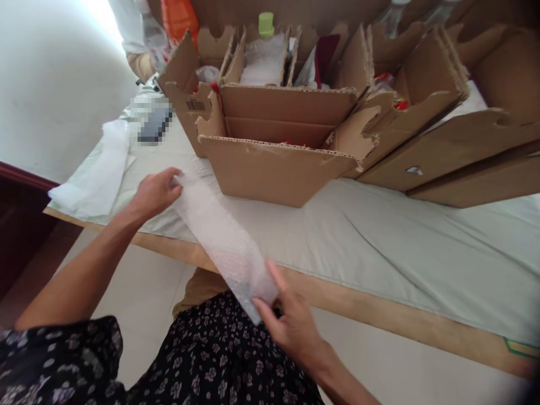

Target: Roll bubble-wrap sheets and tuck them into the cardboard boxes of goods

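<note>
A long, flat strip of translucent bubble wrap stretches slantwise between my hands, over the front edge of the table. My left hand pinches its upper left end, fingers closed. At the lower right end, my right hand grips it between thumb and fingers. Something reddish shows faintly through the lower half, too blurred to name. Just beyond the strip stands an open cardboard box; a little red shows inside it.
More bubble wrap lies at the table's left end, near a pixelated dark object. Several open cardboard boxes line the back. Behind them stand an orange bottle and a clear bottle. A light green cloth covers the table.
</note>
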Demonstrator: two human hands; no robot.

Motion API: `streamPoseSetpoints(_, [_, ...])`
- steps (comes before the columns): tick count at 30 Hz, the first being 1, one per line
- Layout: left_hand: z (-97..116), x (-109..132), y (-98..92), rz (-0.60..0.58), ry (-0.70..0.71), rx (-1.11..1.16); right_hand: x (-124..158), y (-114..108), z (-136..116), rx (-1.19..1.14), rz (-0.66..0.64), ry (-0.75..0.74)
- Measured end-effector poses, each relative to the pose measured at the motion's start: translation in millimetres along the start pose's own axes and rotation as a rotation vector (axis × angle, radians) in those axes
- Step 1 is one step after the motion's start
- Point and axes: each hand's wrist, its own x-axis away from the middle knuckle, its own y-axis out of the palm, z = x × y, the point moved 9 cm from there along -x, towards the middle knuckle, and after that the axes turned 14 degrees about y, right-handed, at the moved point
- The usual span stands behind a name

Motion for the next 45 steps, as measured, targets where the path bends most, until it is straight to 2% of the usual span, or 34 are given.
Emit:
streamPoseSetpoints(2, [0, -29, 2.5, 0.005, 0.034, -0.025, 1, 38, -11, -0.015, -0.081, -0.04])
streamPoseSetpoints(4, [-2, -49, 10.8, 0.045, 0.042, -0.051, 0, 62, -14, -0.038, -0.119, -0.034])
streamPoseSetpoints(6, [1, -51, 18.8, 0.144, 0.093, -0.064, -1, 75, -13, -0.06, -0.154, -0.029])
streamPoseSetpoints(7, [6, -42, 22.1, 0.206, 0.139, -0.056, -1, 77, -13, -0.07, -0.165, -0.039])
streamPoseSetpoints(8, [14, -26, 25.3, 0.263, 0.209, -0.031, 0, 77, -12, -0.085, -0.169, -0.05])
streamPoseSetpoints(10, [37, 22, 33.4, 0.314, 0.384, 0.074, 0, 72, -10, -0.134, -0.172, -0.052])
streamPoseSetpoints(11, [54, 51, 38.8, 0.288, 0.51, 0.156, -1, 69, -8, -0.165, -0.181, -0.03])
streamPoseSetpoints(13, [82, 109, 45.1, 0.226, 0.647, 0.337, -5, 65, -4, -0.228, -0.237, 0.047])
streamPoseSetpoints(15, [99, 151, 49.3, 0.166, 0.64, 0.461, -11, 64, -2, -0.292, -0.305, 0.137])
streamPoseSetpoints(18, [116, 180, 53.0, 0.167, 0.6, 0.469, -21, 64, -5, -0.415, -0.386, 0.232])
streamPoseSetpoints(20, [119, 182, 53.1, 0.254, 0.551, 0.458, -25, 66, -13, -0.509, -0.434, 0.235])
streamPoseSetpoints(22, [108, 175, 53.5, 0.372, 0.401, 0.464, -28, 64, -23, -0.6, -0.435, 0.186])
streamPoseSetpoints(25, [83, 163, 60.9, 0.438, 0.101, 0.444, -34, 50, -30, -0.62, -0.285, 0.094])
streamPoseSetpoints(27, [73, 157, 63.6, 0.453, 0.012, 0.409, -38, 40, -31, -0.469, -0.153, 0.029])
streamPoseSetpoints(30, [70, 152, 62.6, 0.516, 0.034, 0.328, -42, 33, -41, -0.122, 0.004, -0.175])
streamPoseSetpoints(33, [73, 150, 64.8, 0.574, 0.089, 0.244, -44, 43, -50, 0.153, 0.078, -0.354])
streamPoseSetpoints(38, [75, 149, 68.8, 0.603, 0.117, 0.161, -55, 66, -46, 0.419, 0.046, -0.35])
streamPoseSetpoints(42, [73, 158, 60.4, 0.667, 0.104, 0.15, -59, 70, -46, 0.478, 0.031, -0.344])
streamPoseSetpoints(45, [79, 165, 56.2, 0.658, 0.162, 0.202, -61, 71, -47, 0.519, 0.015, -0.388])
